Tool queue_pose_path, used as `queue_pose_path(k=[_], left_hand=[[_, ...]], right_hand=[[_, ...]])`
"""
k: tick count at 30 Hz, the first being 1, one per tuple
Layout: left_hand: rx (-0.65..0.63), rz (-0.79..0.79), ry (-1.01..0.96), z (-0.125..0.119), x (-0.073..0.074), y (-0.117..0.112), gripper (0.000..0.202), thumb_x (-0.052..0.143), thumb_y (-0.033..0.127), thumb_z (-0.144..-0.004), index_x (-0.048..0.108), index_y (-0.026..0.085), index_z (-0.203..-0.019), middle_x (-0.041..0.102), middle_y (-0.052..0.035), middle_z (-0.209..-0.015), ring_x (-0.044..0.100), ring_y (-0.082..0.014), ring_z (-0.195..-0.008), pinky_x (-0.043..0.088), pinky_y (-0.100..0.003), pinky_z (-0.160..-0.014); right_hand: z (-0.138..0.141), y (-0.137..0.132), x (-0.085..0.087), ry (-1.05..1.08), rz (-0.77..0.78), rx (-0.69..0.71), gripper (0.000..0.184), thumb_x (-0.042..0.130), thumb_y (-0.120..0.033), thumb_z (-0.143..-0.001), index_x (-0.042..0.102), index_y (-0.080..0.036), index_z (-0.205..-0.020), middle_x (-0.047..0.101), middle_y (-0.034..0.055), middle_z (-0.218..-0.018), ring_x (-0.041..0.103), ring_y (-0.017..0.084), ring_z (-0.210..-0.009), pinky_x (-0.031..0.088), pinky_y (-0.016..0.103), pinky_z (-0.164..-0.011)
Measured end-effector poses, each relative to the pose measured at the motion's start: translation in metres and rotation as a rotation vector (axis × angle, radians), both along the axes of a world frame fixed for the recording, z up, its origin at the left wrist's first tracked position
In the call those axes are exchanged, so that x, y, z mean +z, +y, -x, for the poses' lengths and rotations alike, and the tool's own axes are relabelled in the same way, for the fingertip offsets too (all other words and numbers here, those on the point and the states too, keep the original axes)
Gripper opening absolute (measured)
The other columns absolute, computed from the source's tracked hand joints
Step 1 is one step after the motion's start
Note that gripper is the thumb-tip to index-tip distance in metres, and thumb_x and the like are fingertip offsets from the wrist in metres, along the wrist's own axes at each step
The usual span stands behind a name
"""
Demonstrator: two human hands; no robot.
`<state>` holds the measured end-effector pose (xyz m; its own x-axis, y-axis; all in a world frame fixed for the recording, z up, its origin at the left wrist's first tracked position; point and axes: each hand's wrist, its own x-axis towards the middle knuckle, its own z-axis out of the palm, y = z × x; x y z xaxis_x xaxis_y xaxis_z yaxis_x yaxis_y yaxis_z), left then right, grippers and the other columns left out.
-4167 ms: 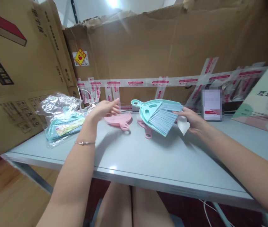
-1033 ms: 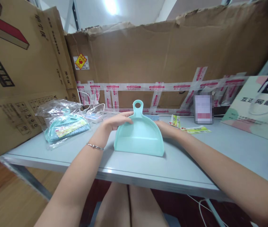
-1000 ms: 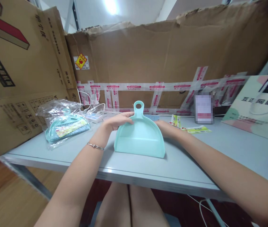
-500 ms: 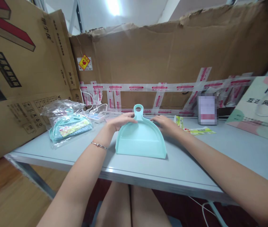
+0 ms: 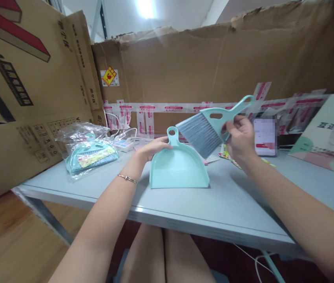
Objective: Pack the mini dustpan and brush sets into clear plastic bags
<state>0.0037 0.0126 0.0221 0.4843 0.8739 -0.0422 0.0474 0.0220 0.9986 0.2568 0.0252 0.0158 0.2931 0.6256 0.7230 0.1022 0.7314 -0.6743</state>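
Note:
A mint-green dustpan [image 5: 180, 167] stands on the table with its wide edge toward me and its looped handle at the far end. My left hand [image 5: 156, 148] grips it at the left of the handle's base, thumb on the front and the other fingers hidden behind. Above and to the right, my right hand [image 5: 240, 135] holds a small mint-green hand brush [image 5: 219, 120] in the air, fingers closed on its body below the handle. The brush's grey-blue bristles [image 5: 198, 134] point down and left, close to the dustpan's right side.
On the left of the grey table [image 5: 240, 208] lies a bagged brush and dustpan set [image 5: 92, 157]. A power strip [image 5: 122, 145] is behind it. A phone [image 5: 264, 135] stands at the right, near a printed box [image 5: 325, 133]. Large cardboard [image 5: 172, 67] walls the back.
My right hand has brought the brush out from behind the dustpan and raised it to the right. My left hand keeps its grip on the dustpan.

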Motion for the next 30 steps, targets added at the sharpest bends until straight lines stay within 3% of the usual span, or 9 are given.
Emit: queue_pose_path(k=[3,6,8,10,13,16,19,25,30], left_hand=[[0.009,-0.006,0.017,0.000,0.000,-0.002,0.038,0.057,0.008,-0.069,0.060,0.018,-0.106,0.066,-0.0039,-0.085,0.060,-0.0135,-0.066,0.048,-0.030,-0.067],[0.029,0.001,0.017,-0.001,0.001,-0.003,0.027,0.057,0.012,-0.071,0.063,0.015,-0.097,0.065,-0.0029,-0.077,0.056,-0.0115,-0.062,0.046,-0.027,-0.064],[0.048,0.054,-0.005,-0.001,0.000,-0.002,0.015,0.054,0.017,-0.073,0.063,0.013,-0.085,0.063,-0.0023,-0.069,0.054,-0.0110,-0.060,0.045,-0.025,-0.063],[0.033,0.100,-0.027,-0.002,-0.002,0.000,0.017,0.049,0.025,-0.077,0.061,0.012,-0.076,0.061,-0.0029,-0.064,0.054,-0.0116,-0.059,0.045,-0.025,-0.062],[-0.005,0.082,-0.030,-0.005,-0.004,0.001,0.025,0.048,0.032,-0.079,0.062,0.012,-0.079,0.063,-0.0052,-0.068,0.055,-0.0135,-0.063,0.046,-0.027,-0.064],[-0.014,-0.025,-0.014,-0.007,-0.005,0.000,0.028,0.063,0.029,-0.073,0.062,0.014,-0.097,0.066,-0.0060,-0.085,0.058,-0.0138,-0.074,0.045,-0.027,-0.071],[-0.070,-0.161,0.072,-0.007,-0.007,-0.002,0.042,0.070,0.029,-0.069,0.059,0.017,-0.108,0.064,-0.0064,-0.102,0.058,-0.0159,-0.085,0.044,-0.029,-0.079],[-0.078,-0.270,0.127,-0.009,-0.011,0.000,0.050,0.070,0.037,-0.069,0.057,0.017,-0.113,0.061,-0.0068,-0.114,0.056,-0.0184,-0.099,0.041,-0.030,-0.086],[-0.063,-0.301,0.092,-0.010,-0.012,0.001,0.048,0.071,0.035,-0.068,0.057,0.016,-0.110,0.061,-0.0061,-0.110,0.056,-0.0180,-0.098,0.040,-0.030,-0.085]], right_hand=[[0.017,-0.016,0.003,-0.007,0.093,0.224,0.033,0.065,-0.047,-0.066,0.049,-0.024,-0.084,0.052,-0.0036,-0.065,0.048,0.012,-0.055,0.040,0.026,-0.053],[0.035,-0.034,-0.002,-0.242,0.301,0.377,0.036,0.072,-0.046,-0.061,0.053,-0.021,-0.079,0.054,-0.0034,-0.058,0.049,0.011,-0.052,0.038,0.025,-0.049],[0.045,-0.041,-0.007,-0.424,0.449,0.455,0.035,0.071,-0.046,-0.062,0.054,-0.019,-0.077,0.054,-0.0038,-0.057,0.048,0.011,-0.052,0.038,0.024,-0.051],[0.051,-0.045,-0.011,-0.533,0.523,0.455,0.032,0.066,-0.046,-0.067,0.054,-0.018,-0.078,0.054,-0.0037,-0.057,0.048,0.011,-0.054,0.038,0.025,-0.054],[0.057,-0.047,-0.015,-0.632,0.500,0.301,0.027,0.059,-0.044,-0.072,0.055,-0.018,-0.079,0.057,-0.0019,-0.062,0.050,0.012,-0.058,0.039,0.027,-0.058],[0.062,-0.048,-0.018,-0.629,0.384,0.118,0.023,0.055,-0.041,-0.076,0.058,-0.018,-0.081,0.064,0.0015,-0.076,0.056,0.016,-0.069,0.041,0.029,-0.066],[0.067,-0.050,-0.023,-0.582,0.277,0.026,0.020,0.052,-0.037,-0.080,0.057,-0.019,-0.086,0.065,0.0036,-0.086,0.058,0.018,-0.079,0.043,0.032,-0.073],[0.074,-0.050,-0.031,-0.675,-0.033,-0.195,0.019,0.049,-0.026,-0.083,0.053,-0.018,-0.100,0.052,0.0096,-0.096,0.053,0.021,-0.086,0.044,0.038,-0.082],[0.073,-0.047,-0.033,-0.810,-0.075,-0.418,0.028,0.048,-0.028,-0.085,0.054,-0.016,-0.110,0.046,0.0140,-0.105,0.045,0.029,-0.105,0.036,0.047,-0.093]])
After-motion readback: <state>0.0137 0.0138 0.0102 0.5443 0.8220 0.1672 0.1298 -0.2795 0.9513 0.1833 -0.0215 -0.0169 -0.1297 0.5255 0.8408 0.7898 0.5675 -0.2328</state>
